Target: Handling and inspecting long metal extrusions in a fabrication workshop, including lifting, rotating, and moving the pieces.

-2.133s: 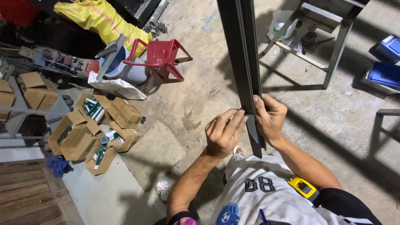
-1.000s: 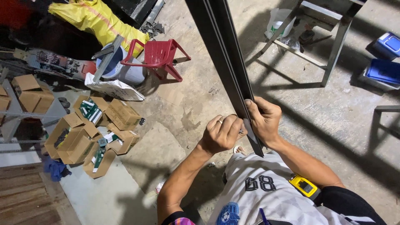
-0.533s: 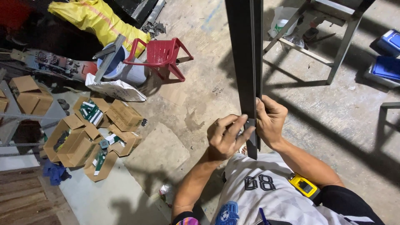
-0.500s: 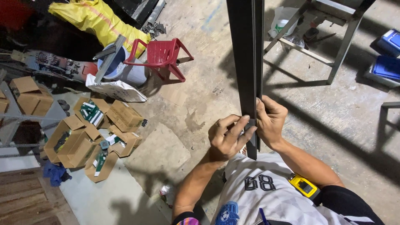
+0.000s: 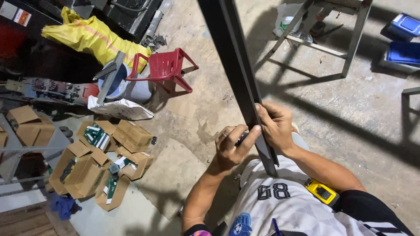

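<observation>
From the head camera, the right hand (image 5: 274, 126) is wrapping its fingers around the far edge of a long dark metal bar (image 5: 236, 74), closing fully on it so the bar is standing steady and nearly upright, its lower end resting just beyond the wrists near the person's white shirt (image 5: 284, 205); the left hand (image 5: 232, 146) is curling half-shut against the near face, thumb meeting the right fingers, seemingly pinching something small and dark I cannot make out. Well left of that hand, open cardboard boxes (image 5: 100, 161) and a red plastic chair (image 5: 164, 67) are sitting on the concrete floor (image 5: 350, 131); a yellow tape measure (image 5: 321, 192) is hanging at the waist under the right forearm, within easy reach.
</observation>
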